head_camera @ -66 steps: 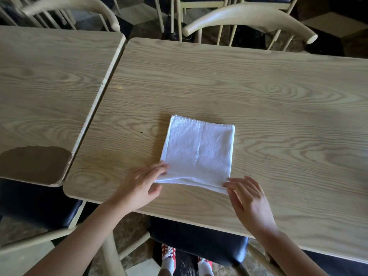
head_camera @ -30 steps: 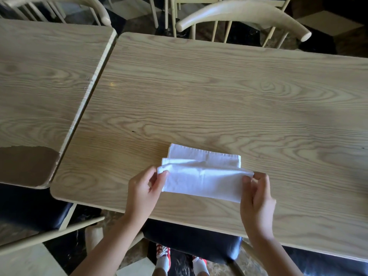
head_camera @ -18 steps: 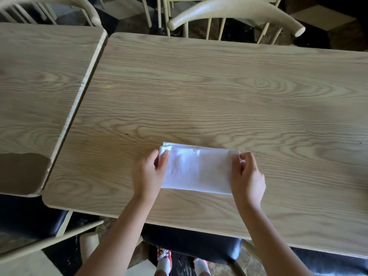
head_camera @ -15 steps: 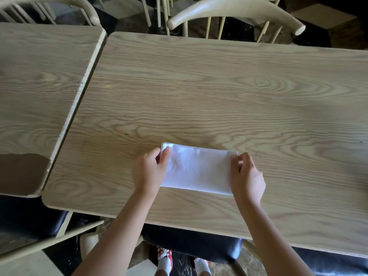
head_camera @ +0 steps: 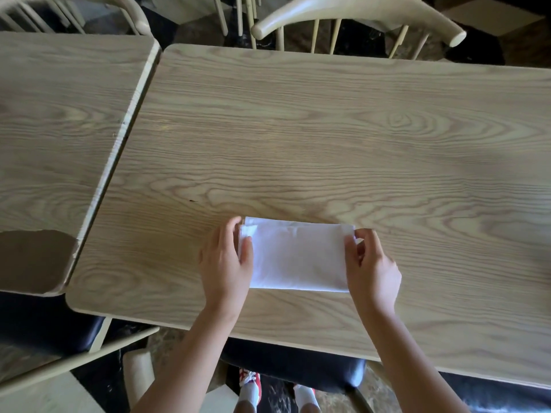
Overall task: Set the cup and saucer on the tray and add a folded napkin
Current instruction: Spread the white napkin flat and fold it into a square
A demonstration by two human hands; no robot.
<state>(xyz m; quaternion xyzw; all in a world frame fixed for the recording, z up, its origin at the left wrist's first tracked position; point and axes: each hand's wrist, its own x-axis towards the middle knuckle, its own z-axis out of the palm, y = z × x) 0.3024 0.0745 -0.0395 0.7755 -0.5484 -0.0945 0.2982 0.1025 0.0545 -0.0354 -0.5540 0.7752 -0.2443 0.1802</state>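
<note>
From my remote seat, I see one white napkin (head_camera: 298, 259) lying folded into a long rectangle near the front edge of the desk (head_camera: 328, 138), flat on the wood, with a hand at each short end. The left hand (head_camera: 226, 263) has its thumb laid on top of the cloth and its fingers curled round the far left corner, so I judge its grip to be closed lightly on the napkin; the right hand (head_camera: 371, 266) pinches the far right corner between thumb and fingertips, its grip likewise closed on the cloth. I judge the folding part of the job to be well advanced, perhaps with the layers being squared up, since a stray edge shows at the far left corner. The rest appears to lie ahead: no cup, no saucer and no tray are in view, so I cannot say where they stand. By my count there is one napkin, two hands, two desks side by side with a second desk (head_camera: 59, 129) on the left, and at least two pale chairs, the clearer chair (head_camera: 357, 13) beyond the far edge.
</note>
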